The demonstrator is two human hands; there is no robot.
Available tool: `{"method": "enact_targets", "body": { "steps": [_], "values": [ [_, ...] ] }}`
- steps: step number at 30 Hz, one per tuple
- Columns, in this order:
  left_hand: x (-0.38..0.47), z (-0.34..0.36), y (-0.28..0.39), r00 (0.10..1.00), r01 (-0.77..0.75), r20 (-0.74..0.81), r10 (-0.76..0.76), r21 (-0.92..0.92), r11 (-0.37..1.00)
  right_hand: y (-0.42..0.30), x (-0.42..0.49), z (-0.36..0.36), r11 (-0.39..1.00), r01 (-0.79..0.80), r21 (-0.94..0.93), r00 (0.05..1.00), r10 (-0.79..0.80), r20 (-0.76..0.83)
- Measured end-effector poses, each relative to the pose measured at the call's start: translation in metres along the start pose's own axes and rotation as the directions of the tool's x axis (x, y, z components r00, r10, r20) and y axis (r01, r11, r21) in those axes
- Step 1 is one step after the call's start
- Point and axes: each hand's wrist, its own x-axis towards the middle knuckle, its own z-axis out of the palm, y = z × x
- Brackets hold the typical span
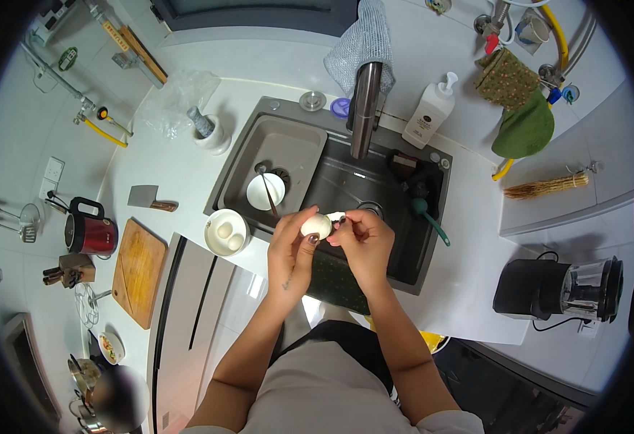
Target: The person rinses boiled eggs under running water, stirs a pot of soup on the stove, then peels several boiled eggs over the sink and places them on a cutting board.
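A whitish egg (316, 227) is held in my left hand (291, 247) over the front edge of the sink, between thumb and fingers. My right hand (367, 238) pinches a white piece of eggshell (335, 216) at the egg's right side. To the left, a white bowl (210, 244) with two pale eggs (229, 236) in it stands at the counter's edge beside the sink. Another white bowl (256, 198) with a long-handled spoon (267, 191) rests in the left basin (290, 135).
A tall faucet (364, 114) rises behind the sink, near a soap bottle (428, 116). A marble mortar (213, 138), cleaver (143, 196) and wooden cutting board (141, 266) lie left. A green-handled brush (431, 219) is in the right basin; a blender (534, 290) stands far right.
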Motion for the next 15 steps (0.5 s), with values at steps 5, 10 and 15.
{"method": "enact_targets", "body": {
  "steps": [5, 10, 15],
  "values": [
    [-0.001, -0.003, 0.002, 0.991, 0.134, 0.031, -0.130, -0.196, 0.971, -0.001, 0.004, -0.005, 0.900, -0.230, 0.370, 0.973, 0.218, 0.075],
    [0.000, -0.003, 0.006, 0.977, 0.212, 0.028, -0.213, -0.290, 0.933, 0.001, 0.004, -0.011, 0.750, -0.274, 0.602, 0.961, 0.185, 0.208],
    [-0.002, -0.003, 0.006, 0.975, 0.215, 0.002, -0.223, -0.278, 0.936, 0.008, 0.004, -0.013, 0.558, -0.497, 0.665, 0.868, 0.335, 0.367]
  ]
}}
